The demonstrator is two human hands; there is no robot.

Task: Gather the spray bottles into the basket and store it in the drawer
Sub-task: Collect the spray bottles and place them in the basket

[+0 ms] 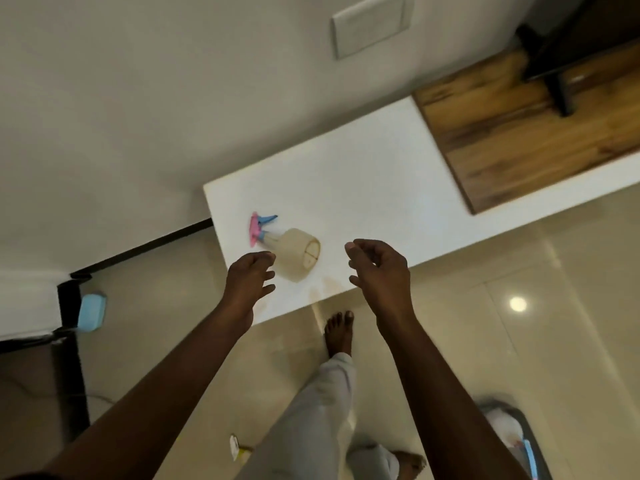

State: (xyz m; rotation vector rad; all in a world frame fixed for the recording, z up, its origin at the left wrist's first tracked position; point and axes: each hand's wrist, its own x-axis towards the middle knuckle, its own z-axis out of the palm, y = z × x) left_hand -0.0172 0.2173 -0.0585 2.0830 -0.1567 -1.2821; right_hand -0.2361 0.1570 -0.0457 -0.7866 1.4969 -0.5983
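Head view: one translucent cream spray bottle with pink-and-blue trigger head lies on its side on the white tabletop. Two bare hands hover, both loosely open and empty: left hand just beside the bottle, right hand near.

Dim, warm indoor light. One round glare spot shines on the glossy floor, right of the fingers. The whole picture is slightly blurred and tilted; edges bend.
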